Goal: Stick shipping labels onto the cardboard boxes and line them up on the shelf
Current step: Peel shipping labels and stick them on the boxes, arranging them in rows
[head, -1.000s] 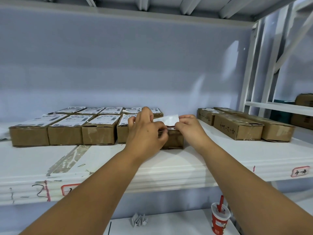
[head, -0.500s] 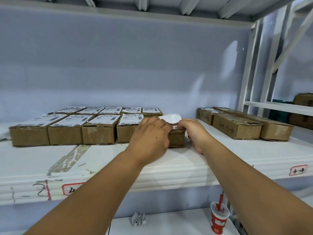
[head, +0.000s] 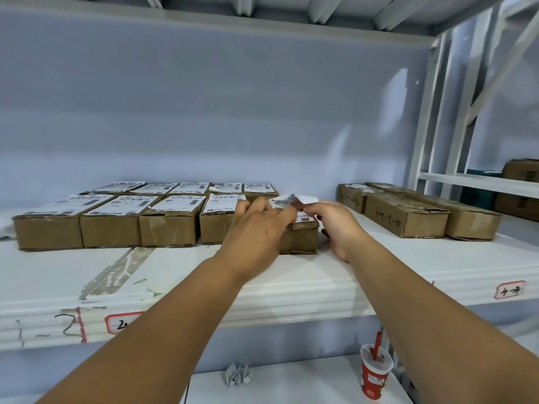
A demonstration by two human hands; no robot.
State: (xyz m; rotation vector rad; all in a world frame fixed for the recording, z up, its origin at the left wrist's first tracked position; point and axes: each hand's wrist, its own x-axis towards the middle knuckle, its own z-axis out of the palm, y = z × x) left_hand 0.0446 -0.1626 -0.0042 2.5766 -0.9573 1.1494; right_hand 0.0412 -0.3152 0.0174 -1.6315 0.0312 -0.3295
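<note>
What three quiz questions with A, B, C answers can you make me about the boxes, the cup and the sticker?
1. Where is the box being labelled?
A. right end of the labelled front row
B. left end of that row
C. on top of another box

2. What colour is the cup?
A. blue
B. red
C. green

3. How does the label lie on that box?
A. flat all over
B. far end lifted up
C. hanging down the front

Answers:
1 A: it sits just right of the labelled boxes.
2 B: the cup below the shelf is red.
3 B: the right hand pinches the raised end and the left hand presses the rest.
</note>
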